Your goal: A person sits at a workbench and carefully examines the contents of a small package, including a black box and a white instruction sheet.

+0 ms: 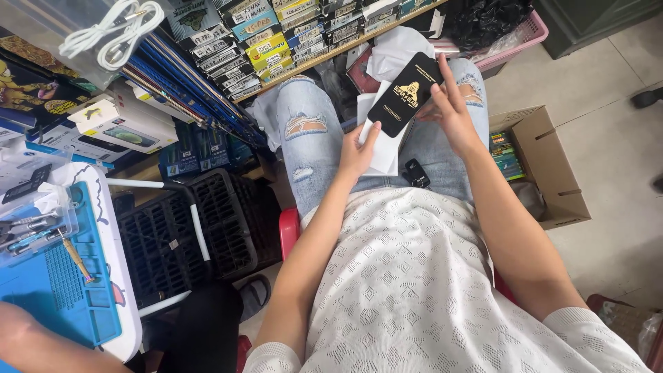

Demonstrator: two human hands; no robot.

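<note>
Over lap: black packet held in right hand; left hand grips white sleeve just below

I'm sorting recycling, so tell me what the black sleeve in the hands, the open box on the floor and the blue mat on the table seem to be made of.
Black sleeve: likely thin printed card, matte, flat with crisp edges.
Open box: corrugated cardboard, plain brown, with folded flaps.
Blue mat: probably silicone or soft rubber, dull, with moulded ridges; the look leaves it open.
</note>
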